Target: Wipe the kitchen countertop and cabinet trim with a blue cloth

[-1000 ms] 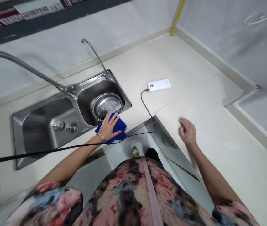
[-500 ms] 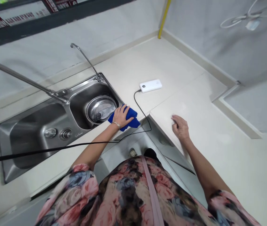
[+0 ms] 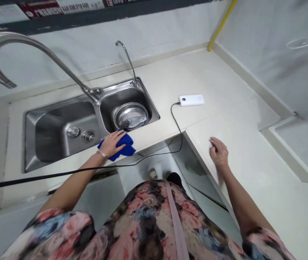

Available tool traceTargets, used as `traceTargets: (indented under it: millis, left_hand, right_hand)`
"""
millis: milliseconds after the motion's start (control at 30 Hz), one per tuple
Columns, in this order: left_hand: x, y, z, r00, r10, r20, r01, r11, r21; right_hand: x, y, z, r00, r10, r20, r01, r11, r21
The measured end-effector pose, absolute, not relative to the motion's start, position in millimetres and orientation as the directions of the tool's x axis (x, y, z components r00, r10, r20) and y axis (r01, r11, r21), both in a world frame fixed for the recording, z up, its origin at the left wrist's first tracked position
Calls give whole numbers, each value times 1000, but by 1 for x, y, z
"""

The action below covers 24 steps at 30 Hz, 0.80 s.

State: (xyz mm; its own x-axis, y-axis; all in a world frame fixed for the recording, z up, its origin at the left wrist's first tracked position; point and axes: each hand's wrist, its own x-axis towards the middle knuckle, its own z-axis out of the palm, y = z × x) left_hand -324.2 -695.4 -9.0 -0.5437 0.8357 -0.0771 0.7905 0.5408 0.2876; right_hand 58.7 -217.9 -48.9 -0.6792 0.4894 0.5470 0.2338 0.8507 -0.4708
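Observation:
A blue cloth (image 3: 127, 146) lies bunched on the counter strip in front of the double sink (image 3: 155, 116). Spread over it, my left hand (image 3: 112, 144) presses it down near the front rim of the right basin. Part of the cloth hangs over the counter's front edge. On the counter to the right rests my right hand (image 3: 219, 153), its fingers loosely bent, thumb apart, holding nothing visible. A round metal strainer basket (image 3: 117, 117) sits in the right basin with a shiny item and a dark scrubber inside.
A white power bank (image 3: 192, 100) lies behind the counter corner. Its black cable (image 3: 154, 154) runs across the gap and over my left forearm. A large faucet (image 3: 51, 54) arches over the left basin. A thin tap (image 3: 127, 57) rises behind the right basin.
My left hand has slid the blue cloth leftward along the sink's front edge, away from its right corner. My right hand stays on the counter. The view has swung to the left.

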Motion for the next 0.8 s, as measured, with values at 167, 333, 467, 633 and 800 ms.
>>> traceTargets:
  millis: [167,333,467,633,800]
  left_hand:
    - [-302,-812,-6,-647,753,-121,711,653,260]
    - [-291,-881,0,-717,658,-230,612,753,244]
    - [-302,-892,3,-702,640,-311,598,768,229]
    - [-310,-885,1,-692,618,-373,567,785,250]
    - [-306,-873,-2,-744,566,-355,530,823,204]
  right_hand:
    - [61,-216,-51,-682,467,563,207,862,-464]
    - [62,-217,-52,-682,486,546,234,853,-467]
    - [63,-218,-51,-683,497,535,261,851,-457]
    - [64,-220,-48,-701,494,515,268,851,-451]
    - [63,-225,-42,-715,509,479,282,838,-467]
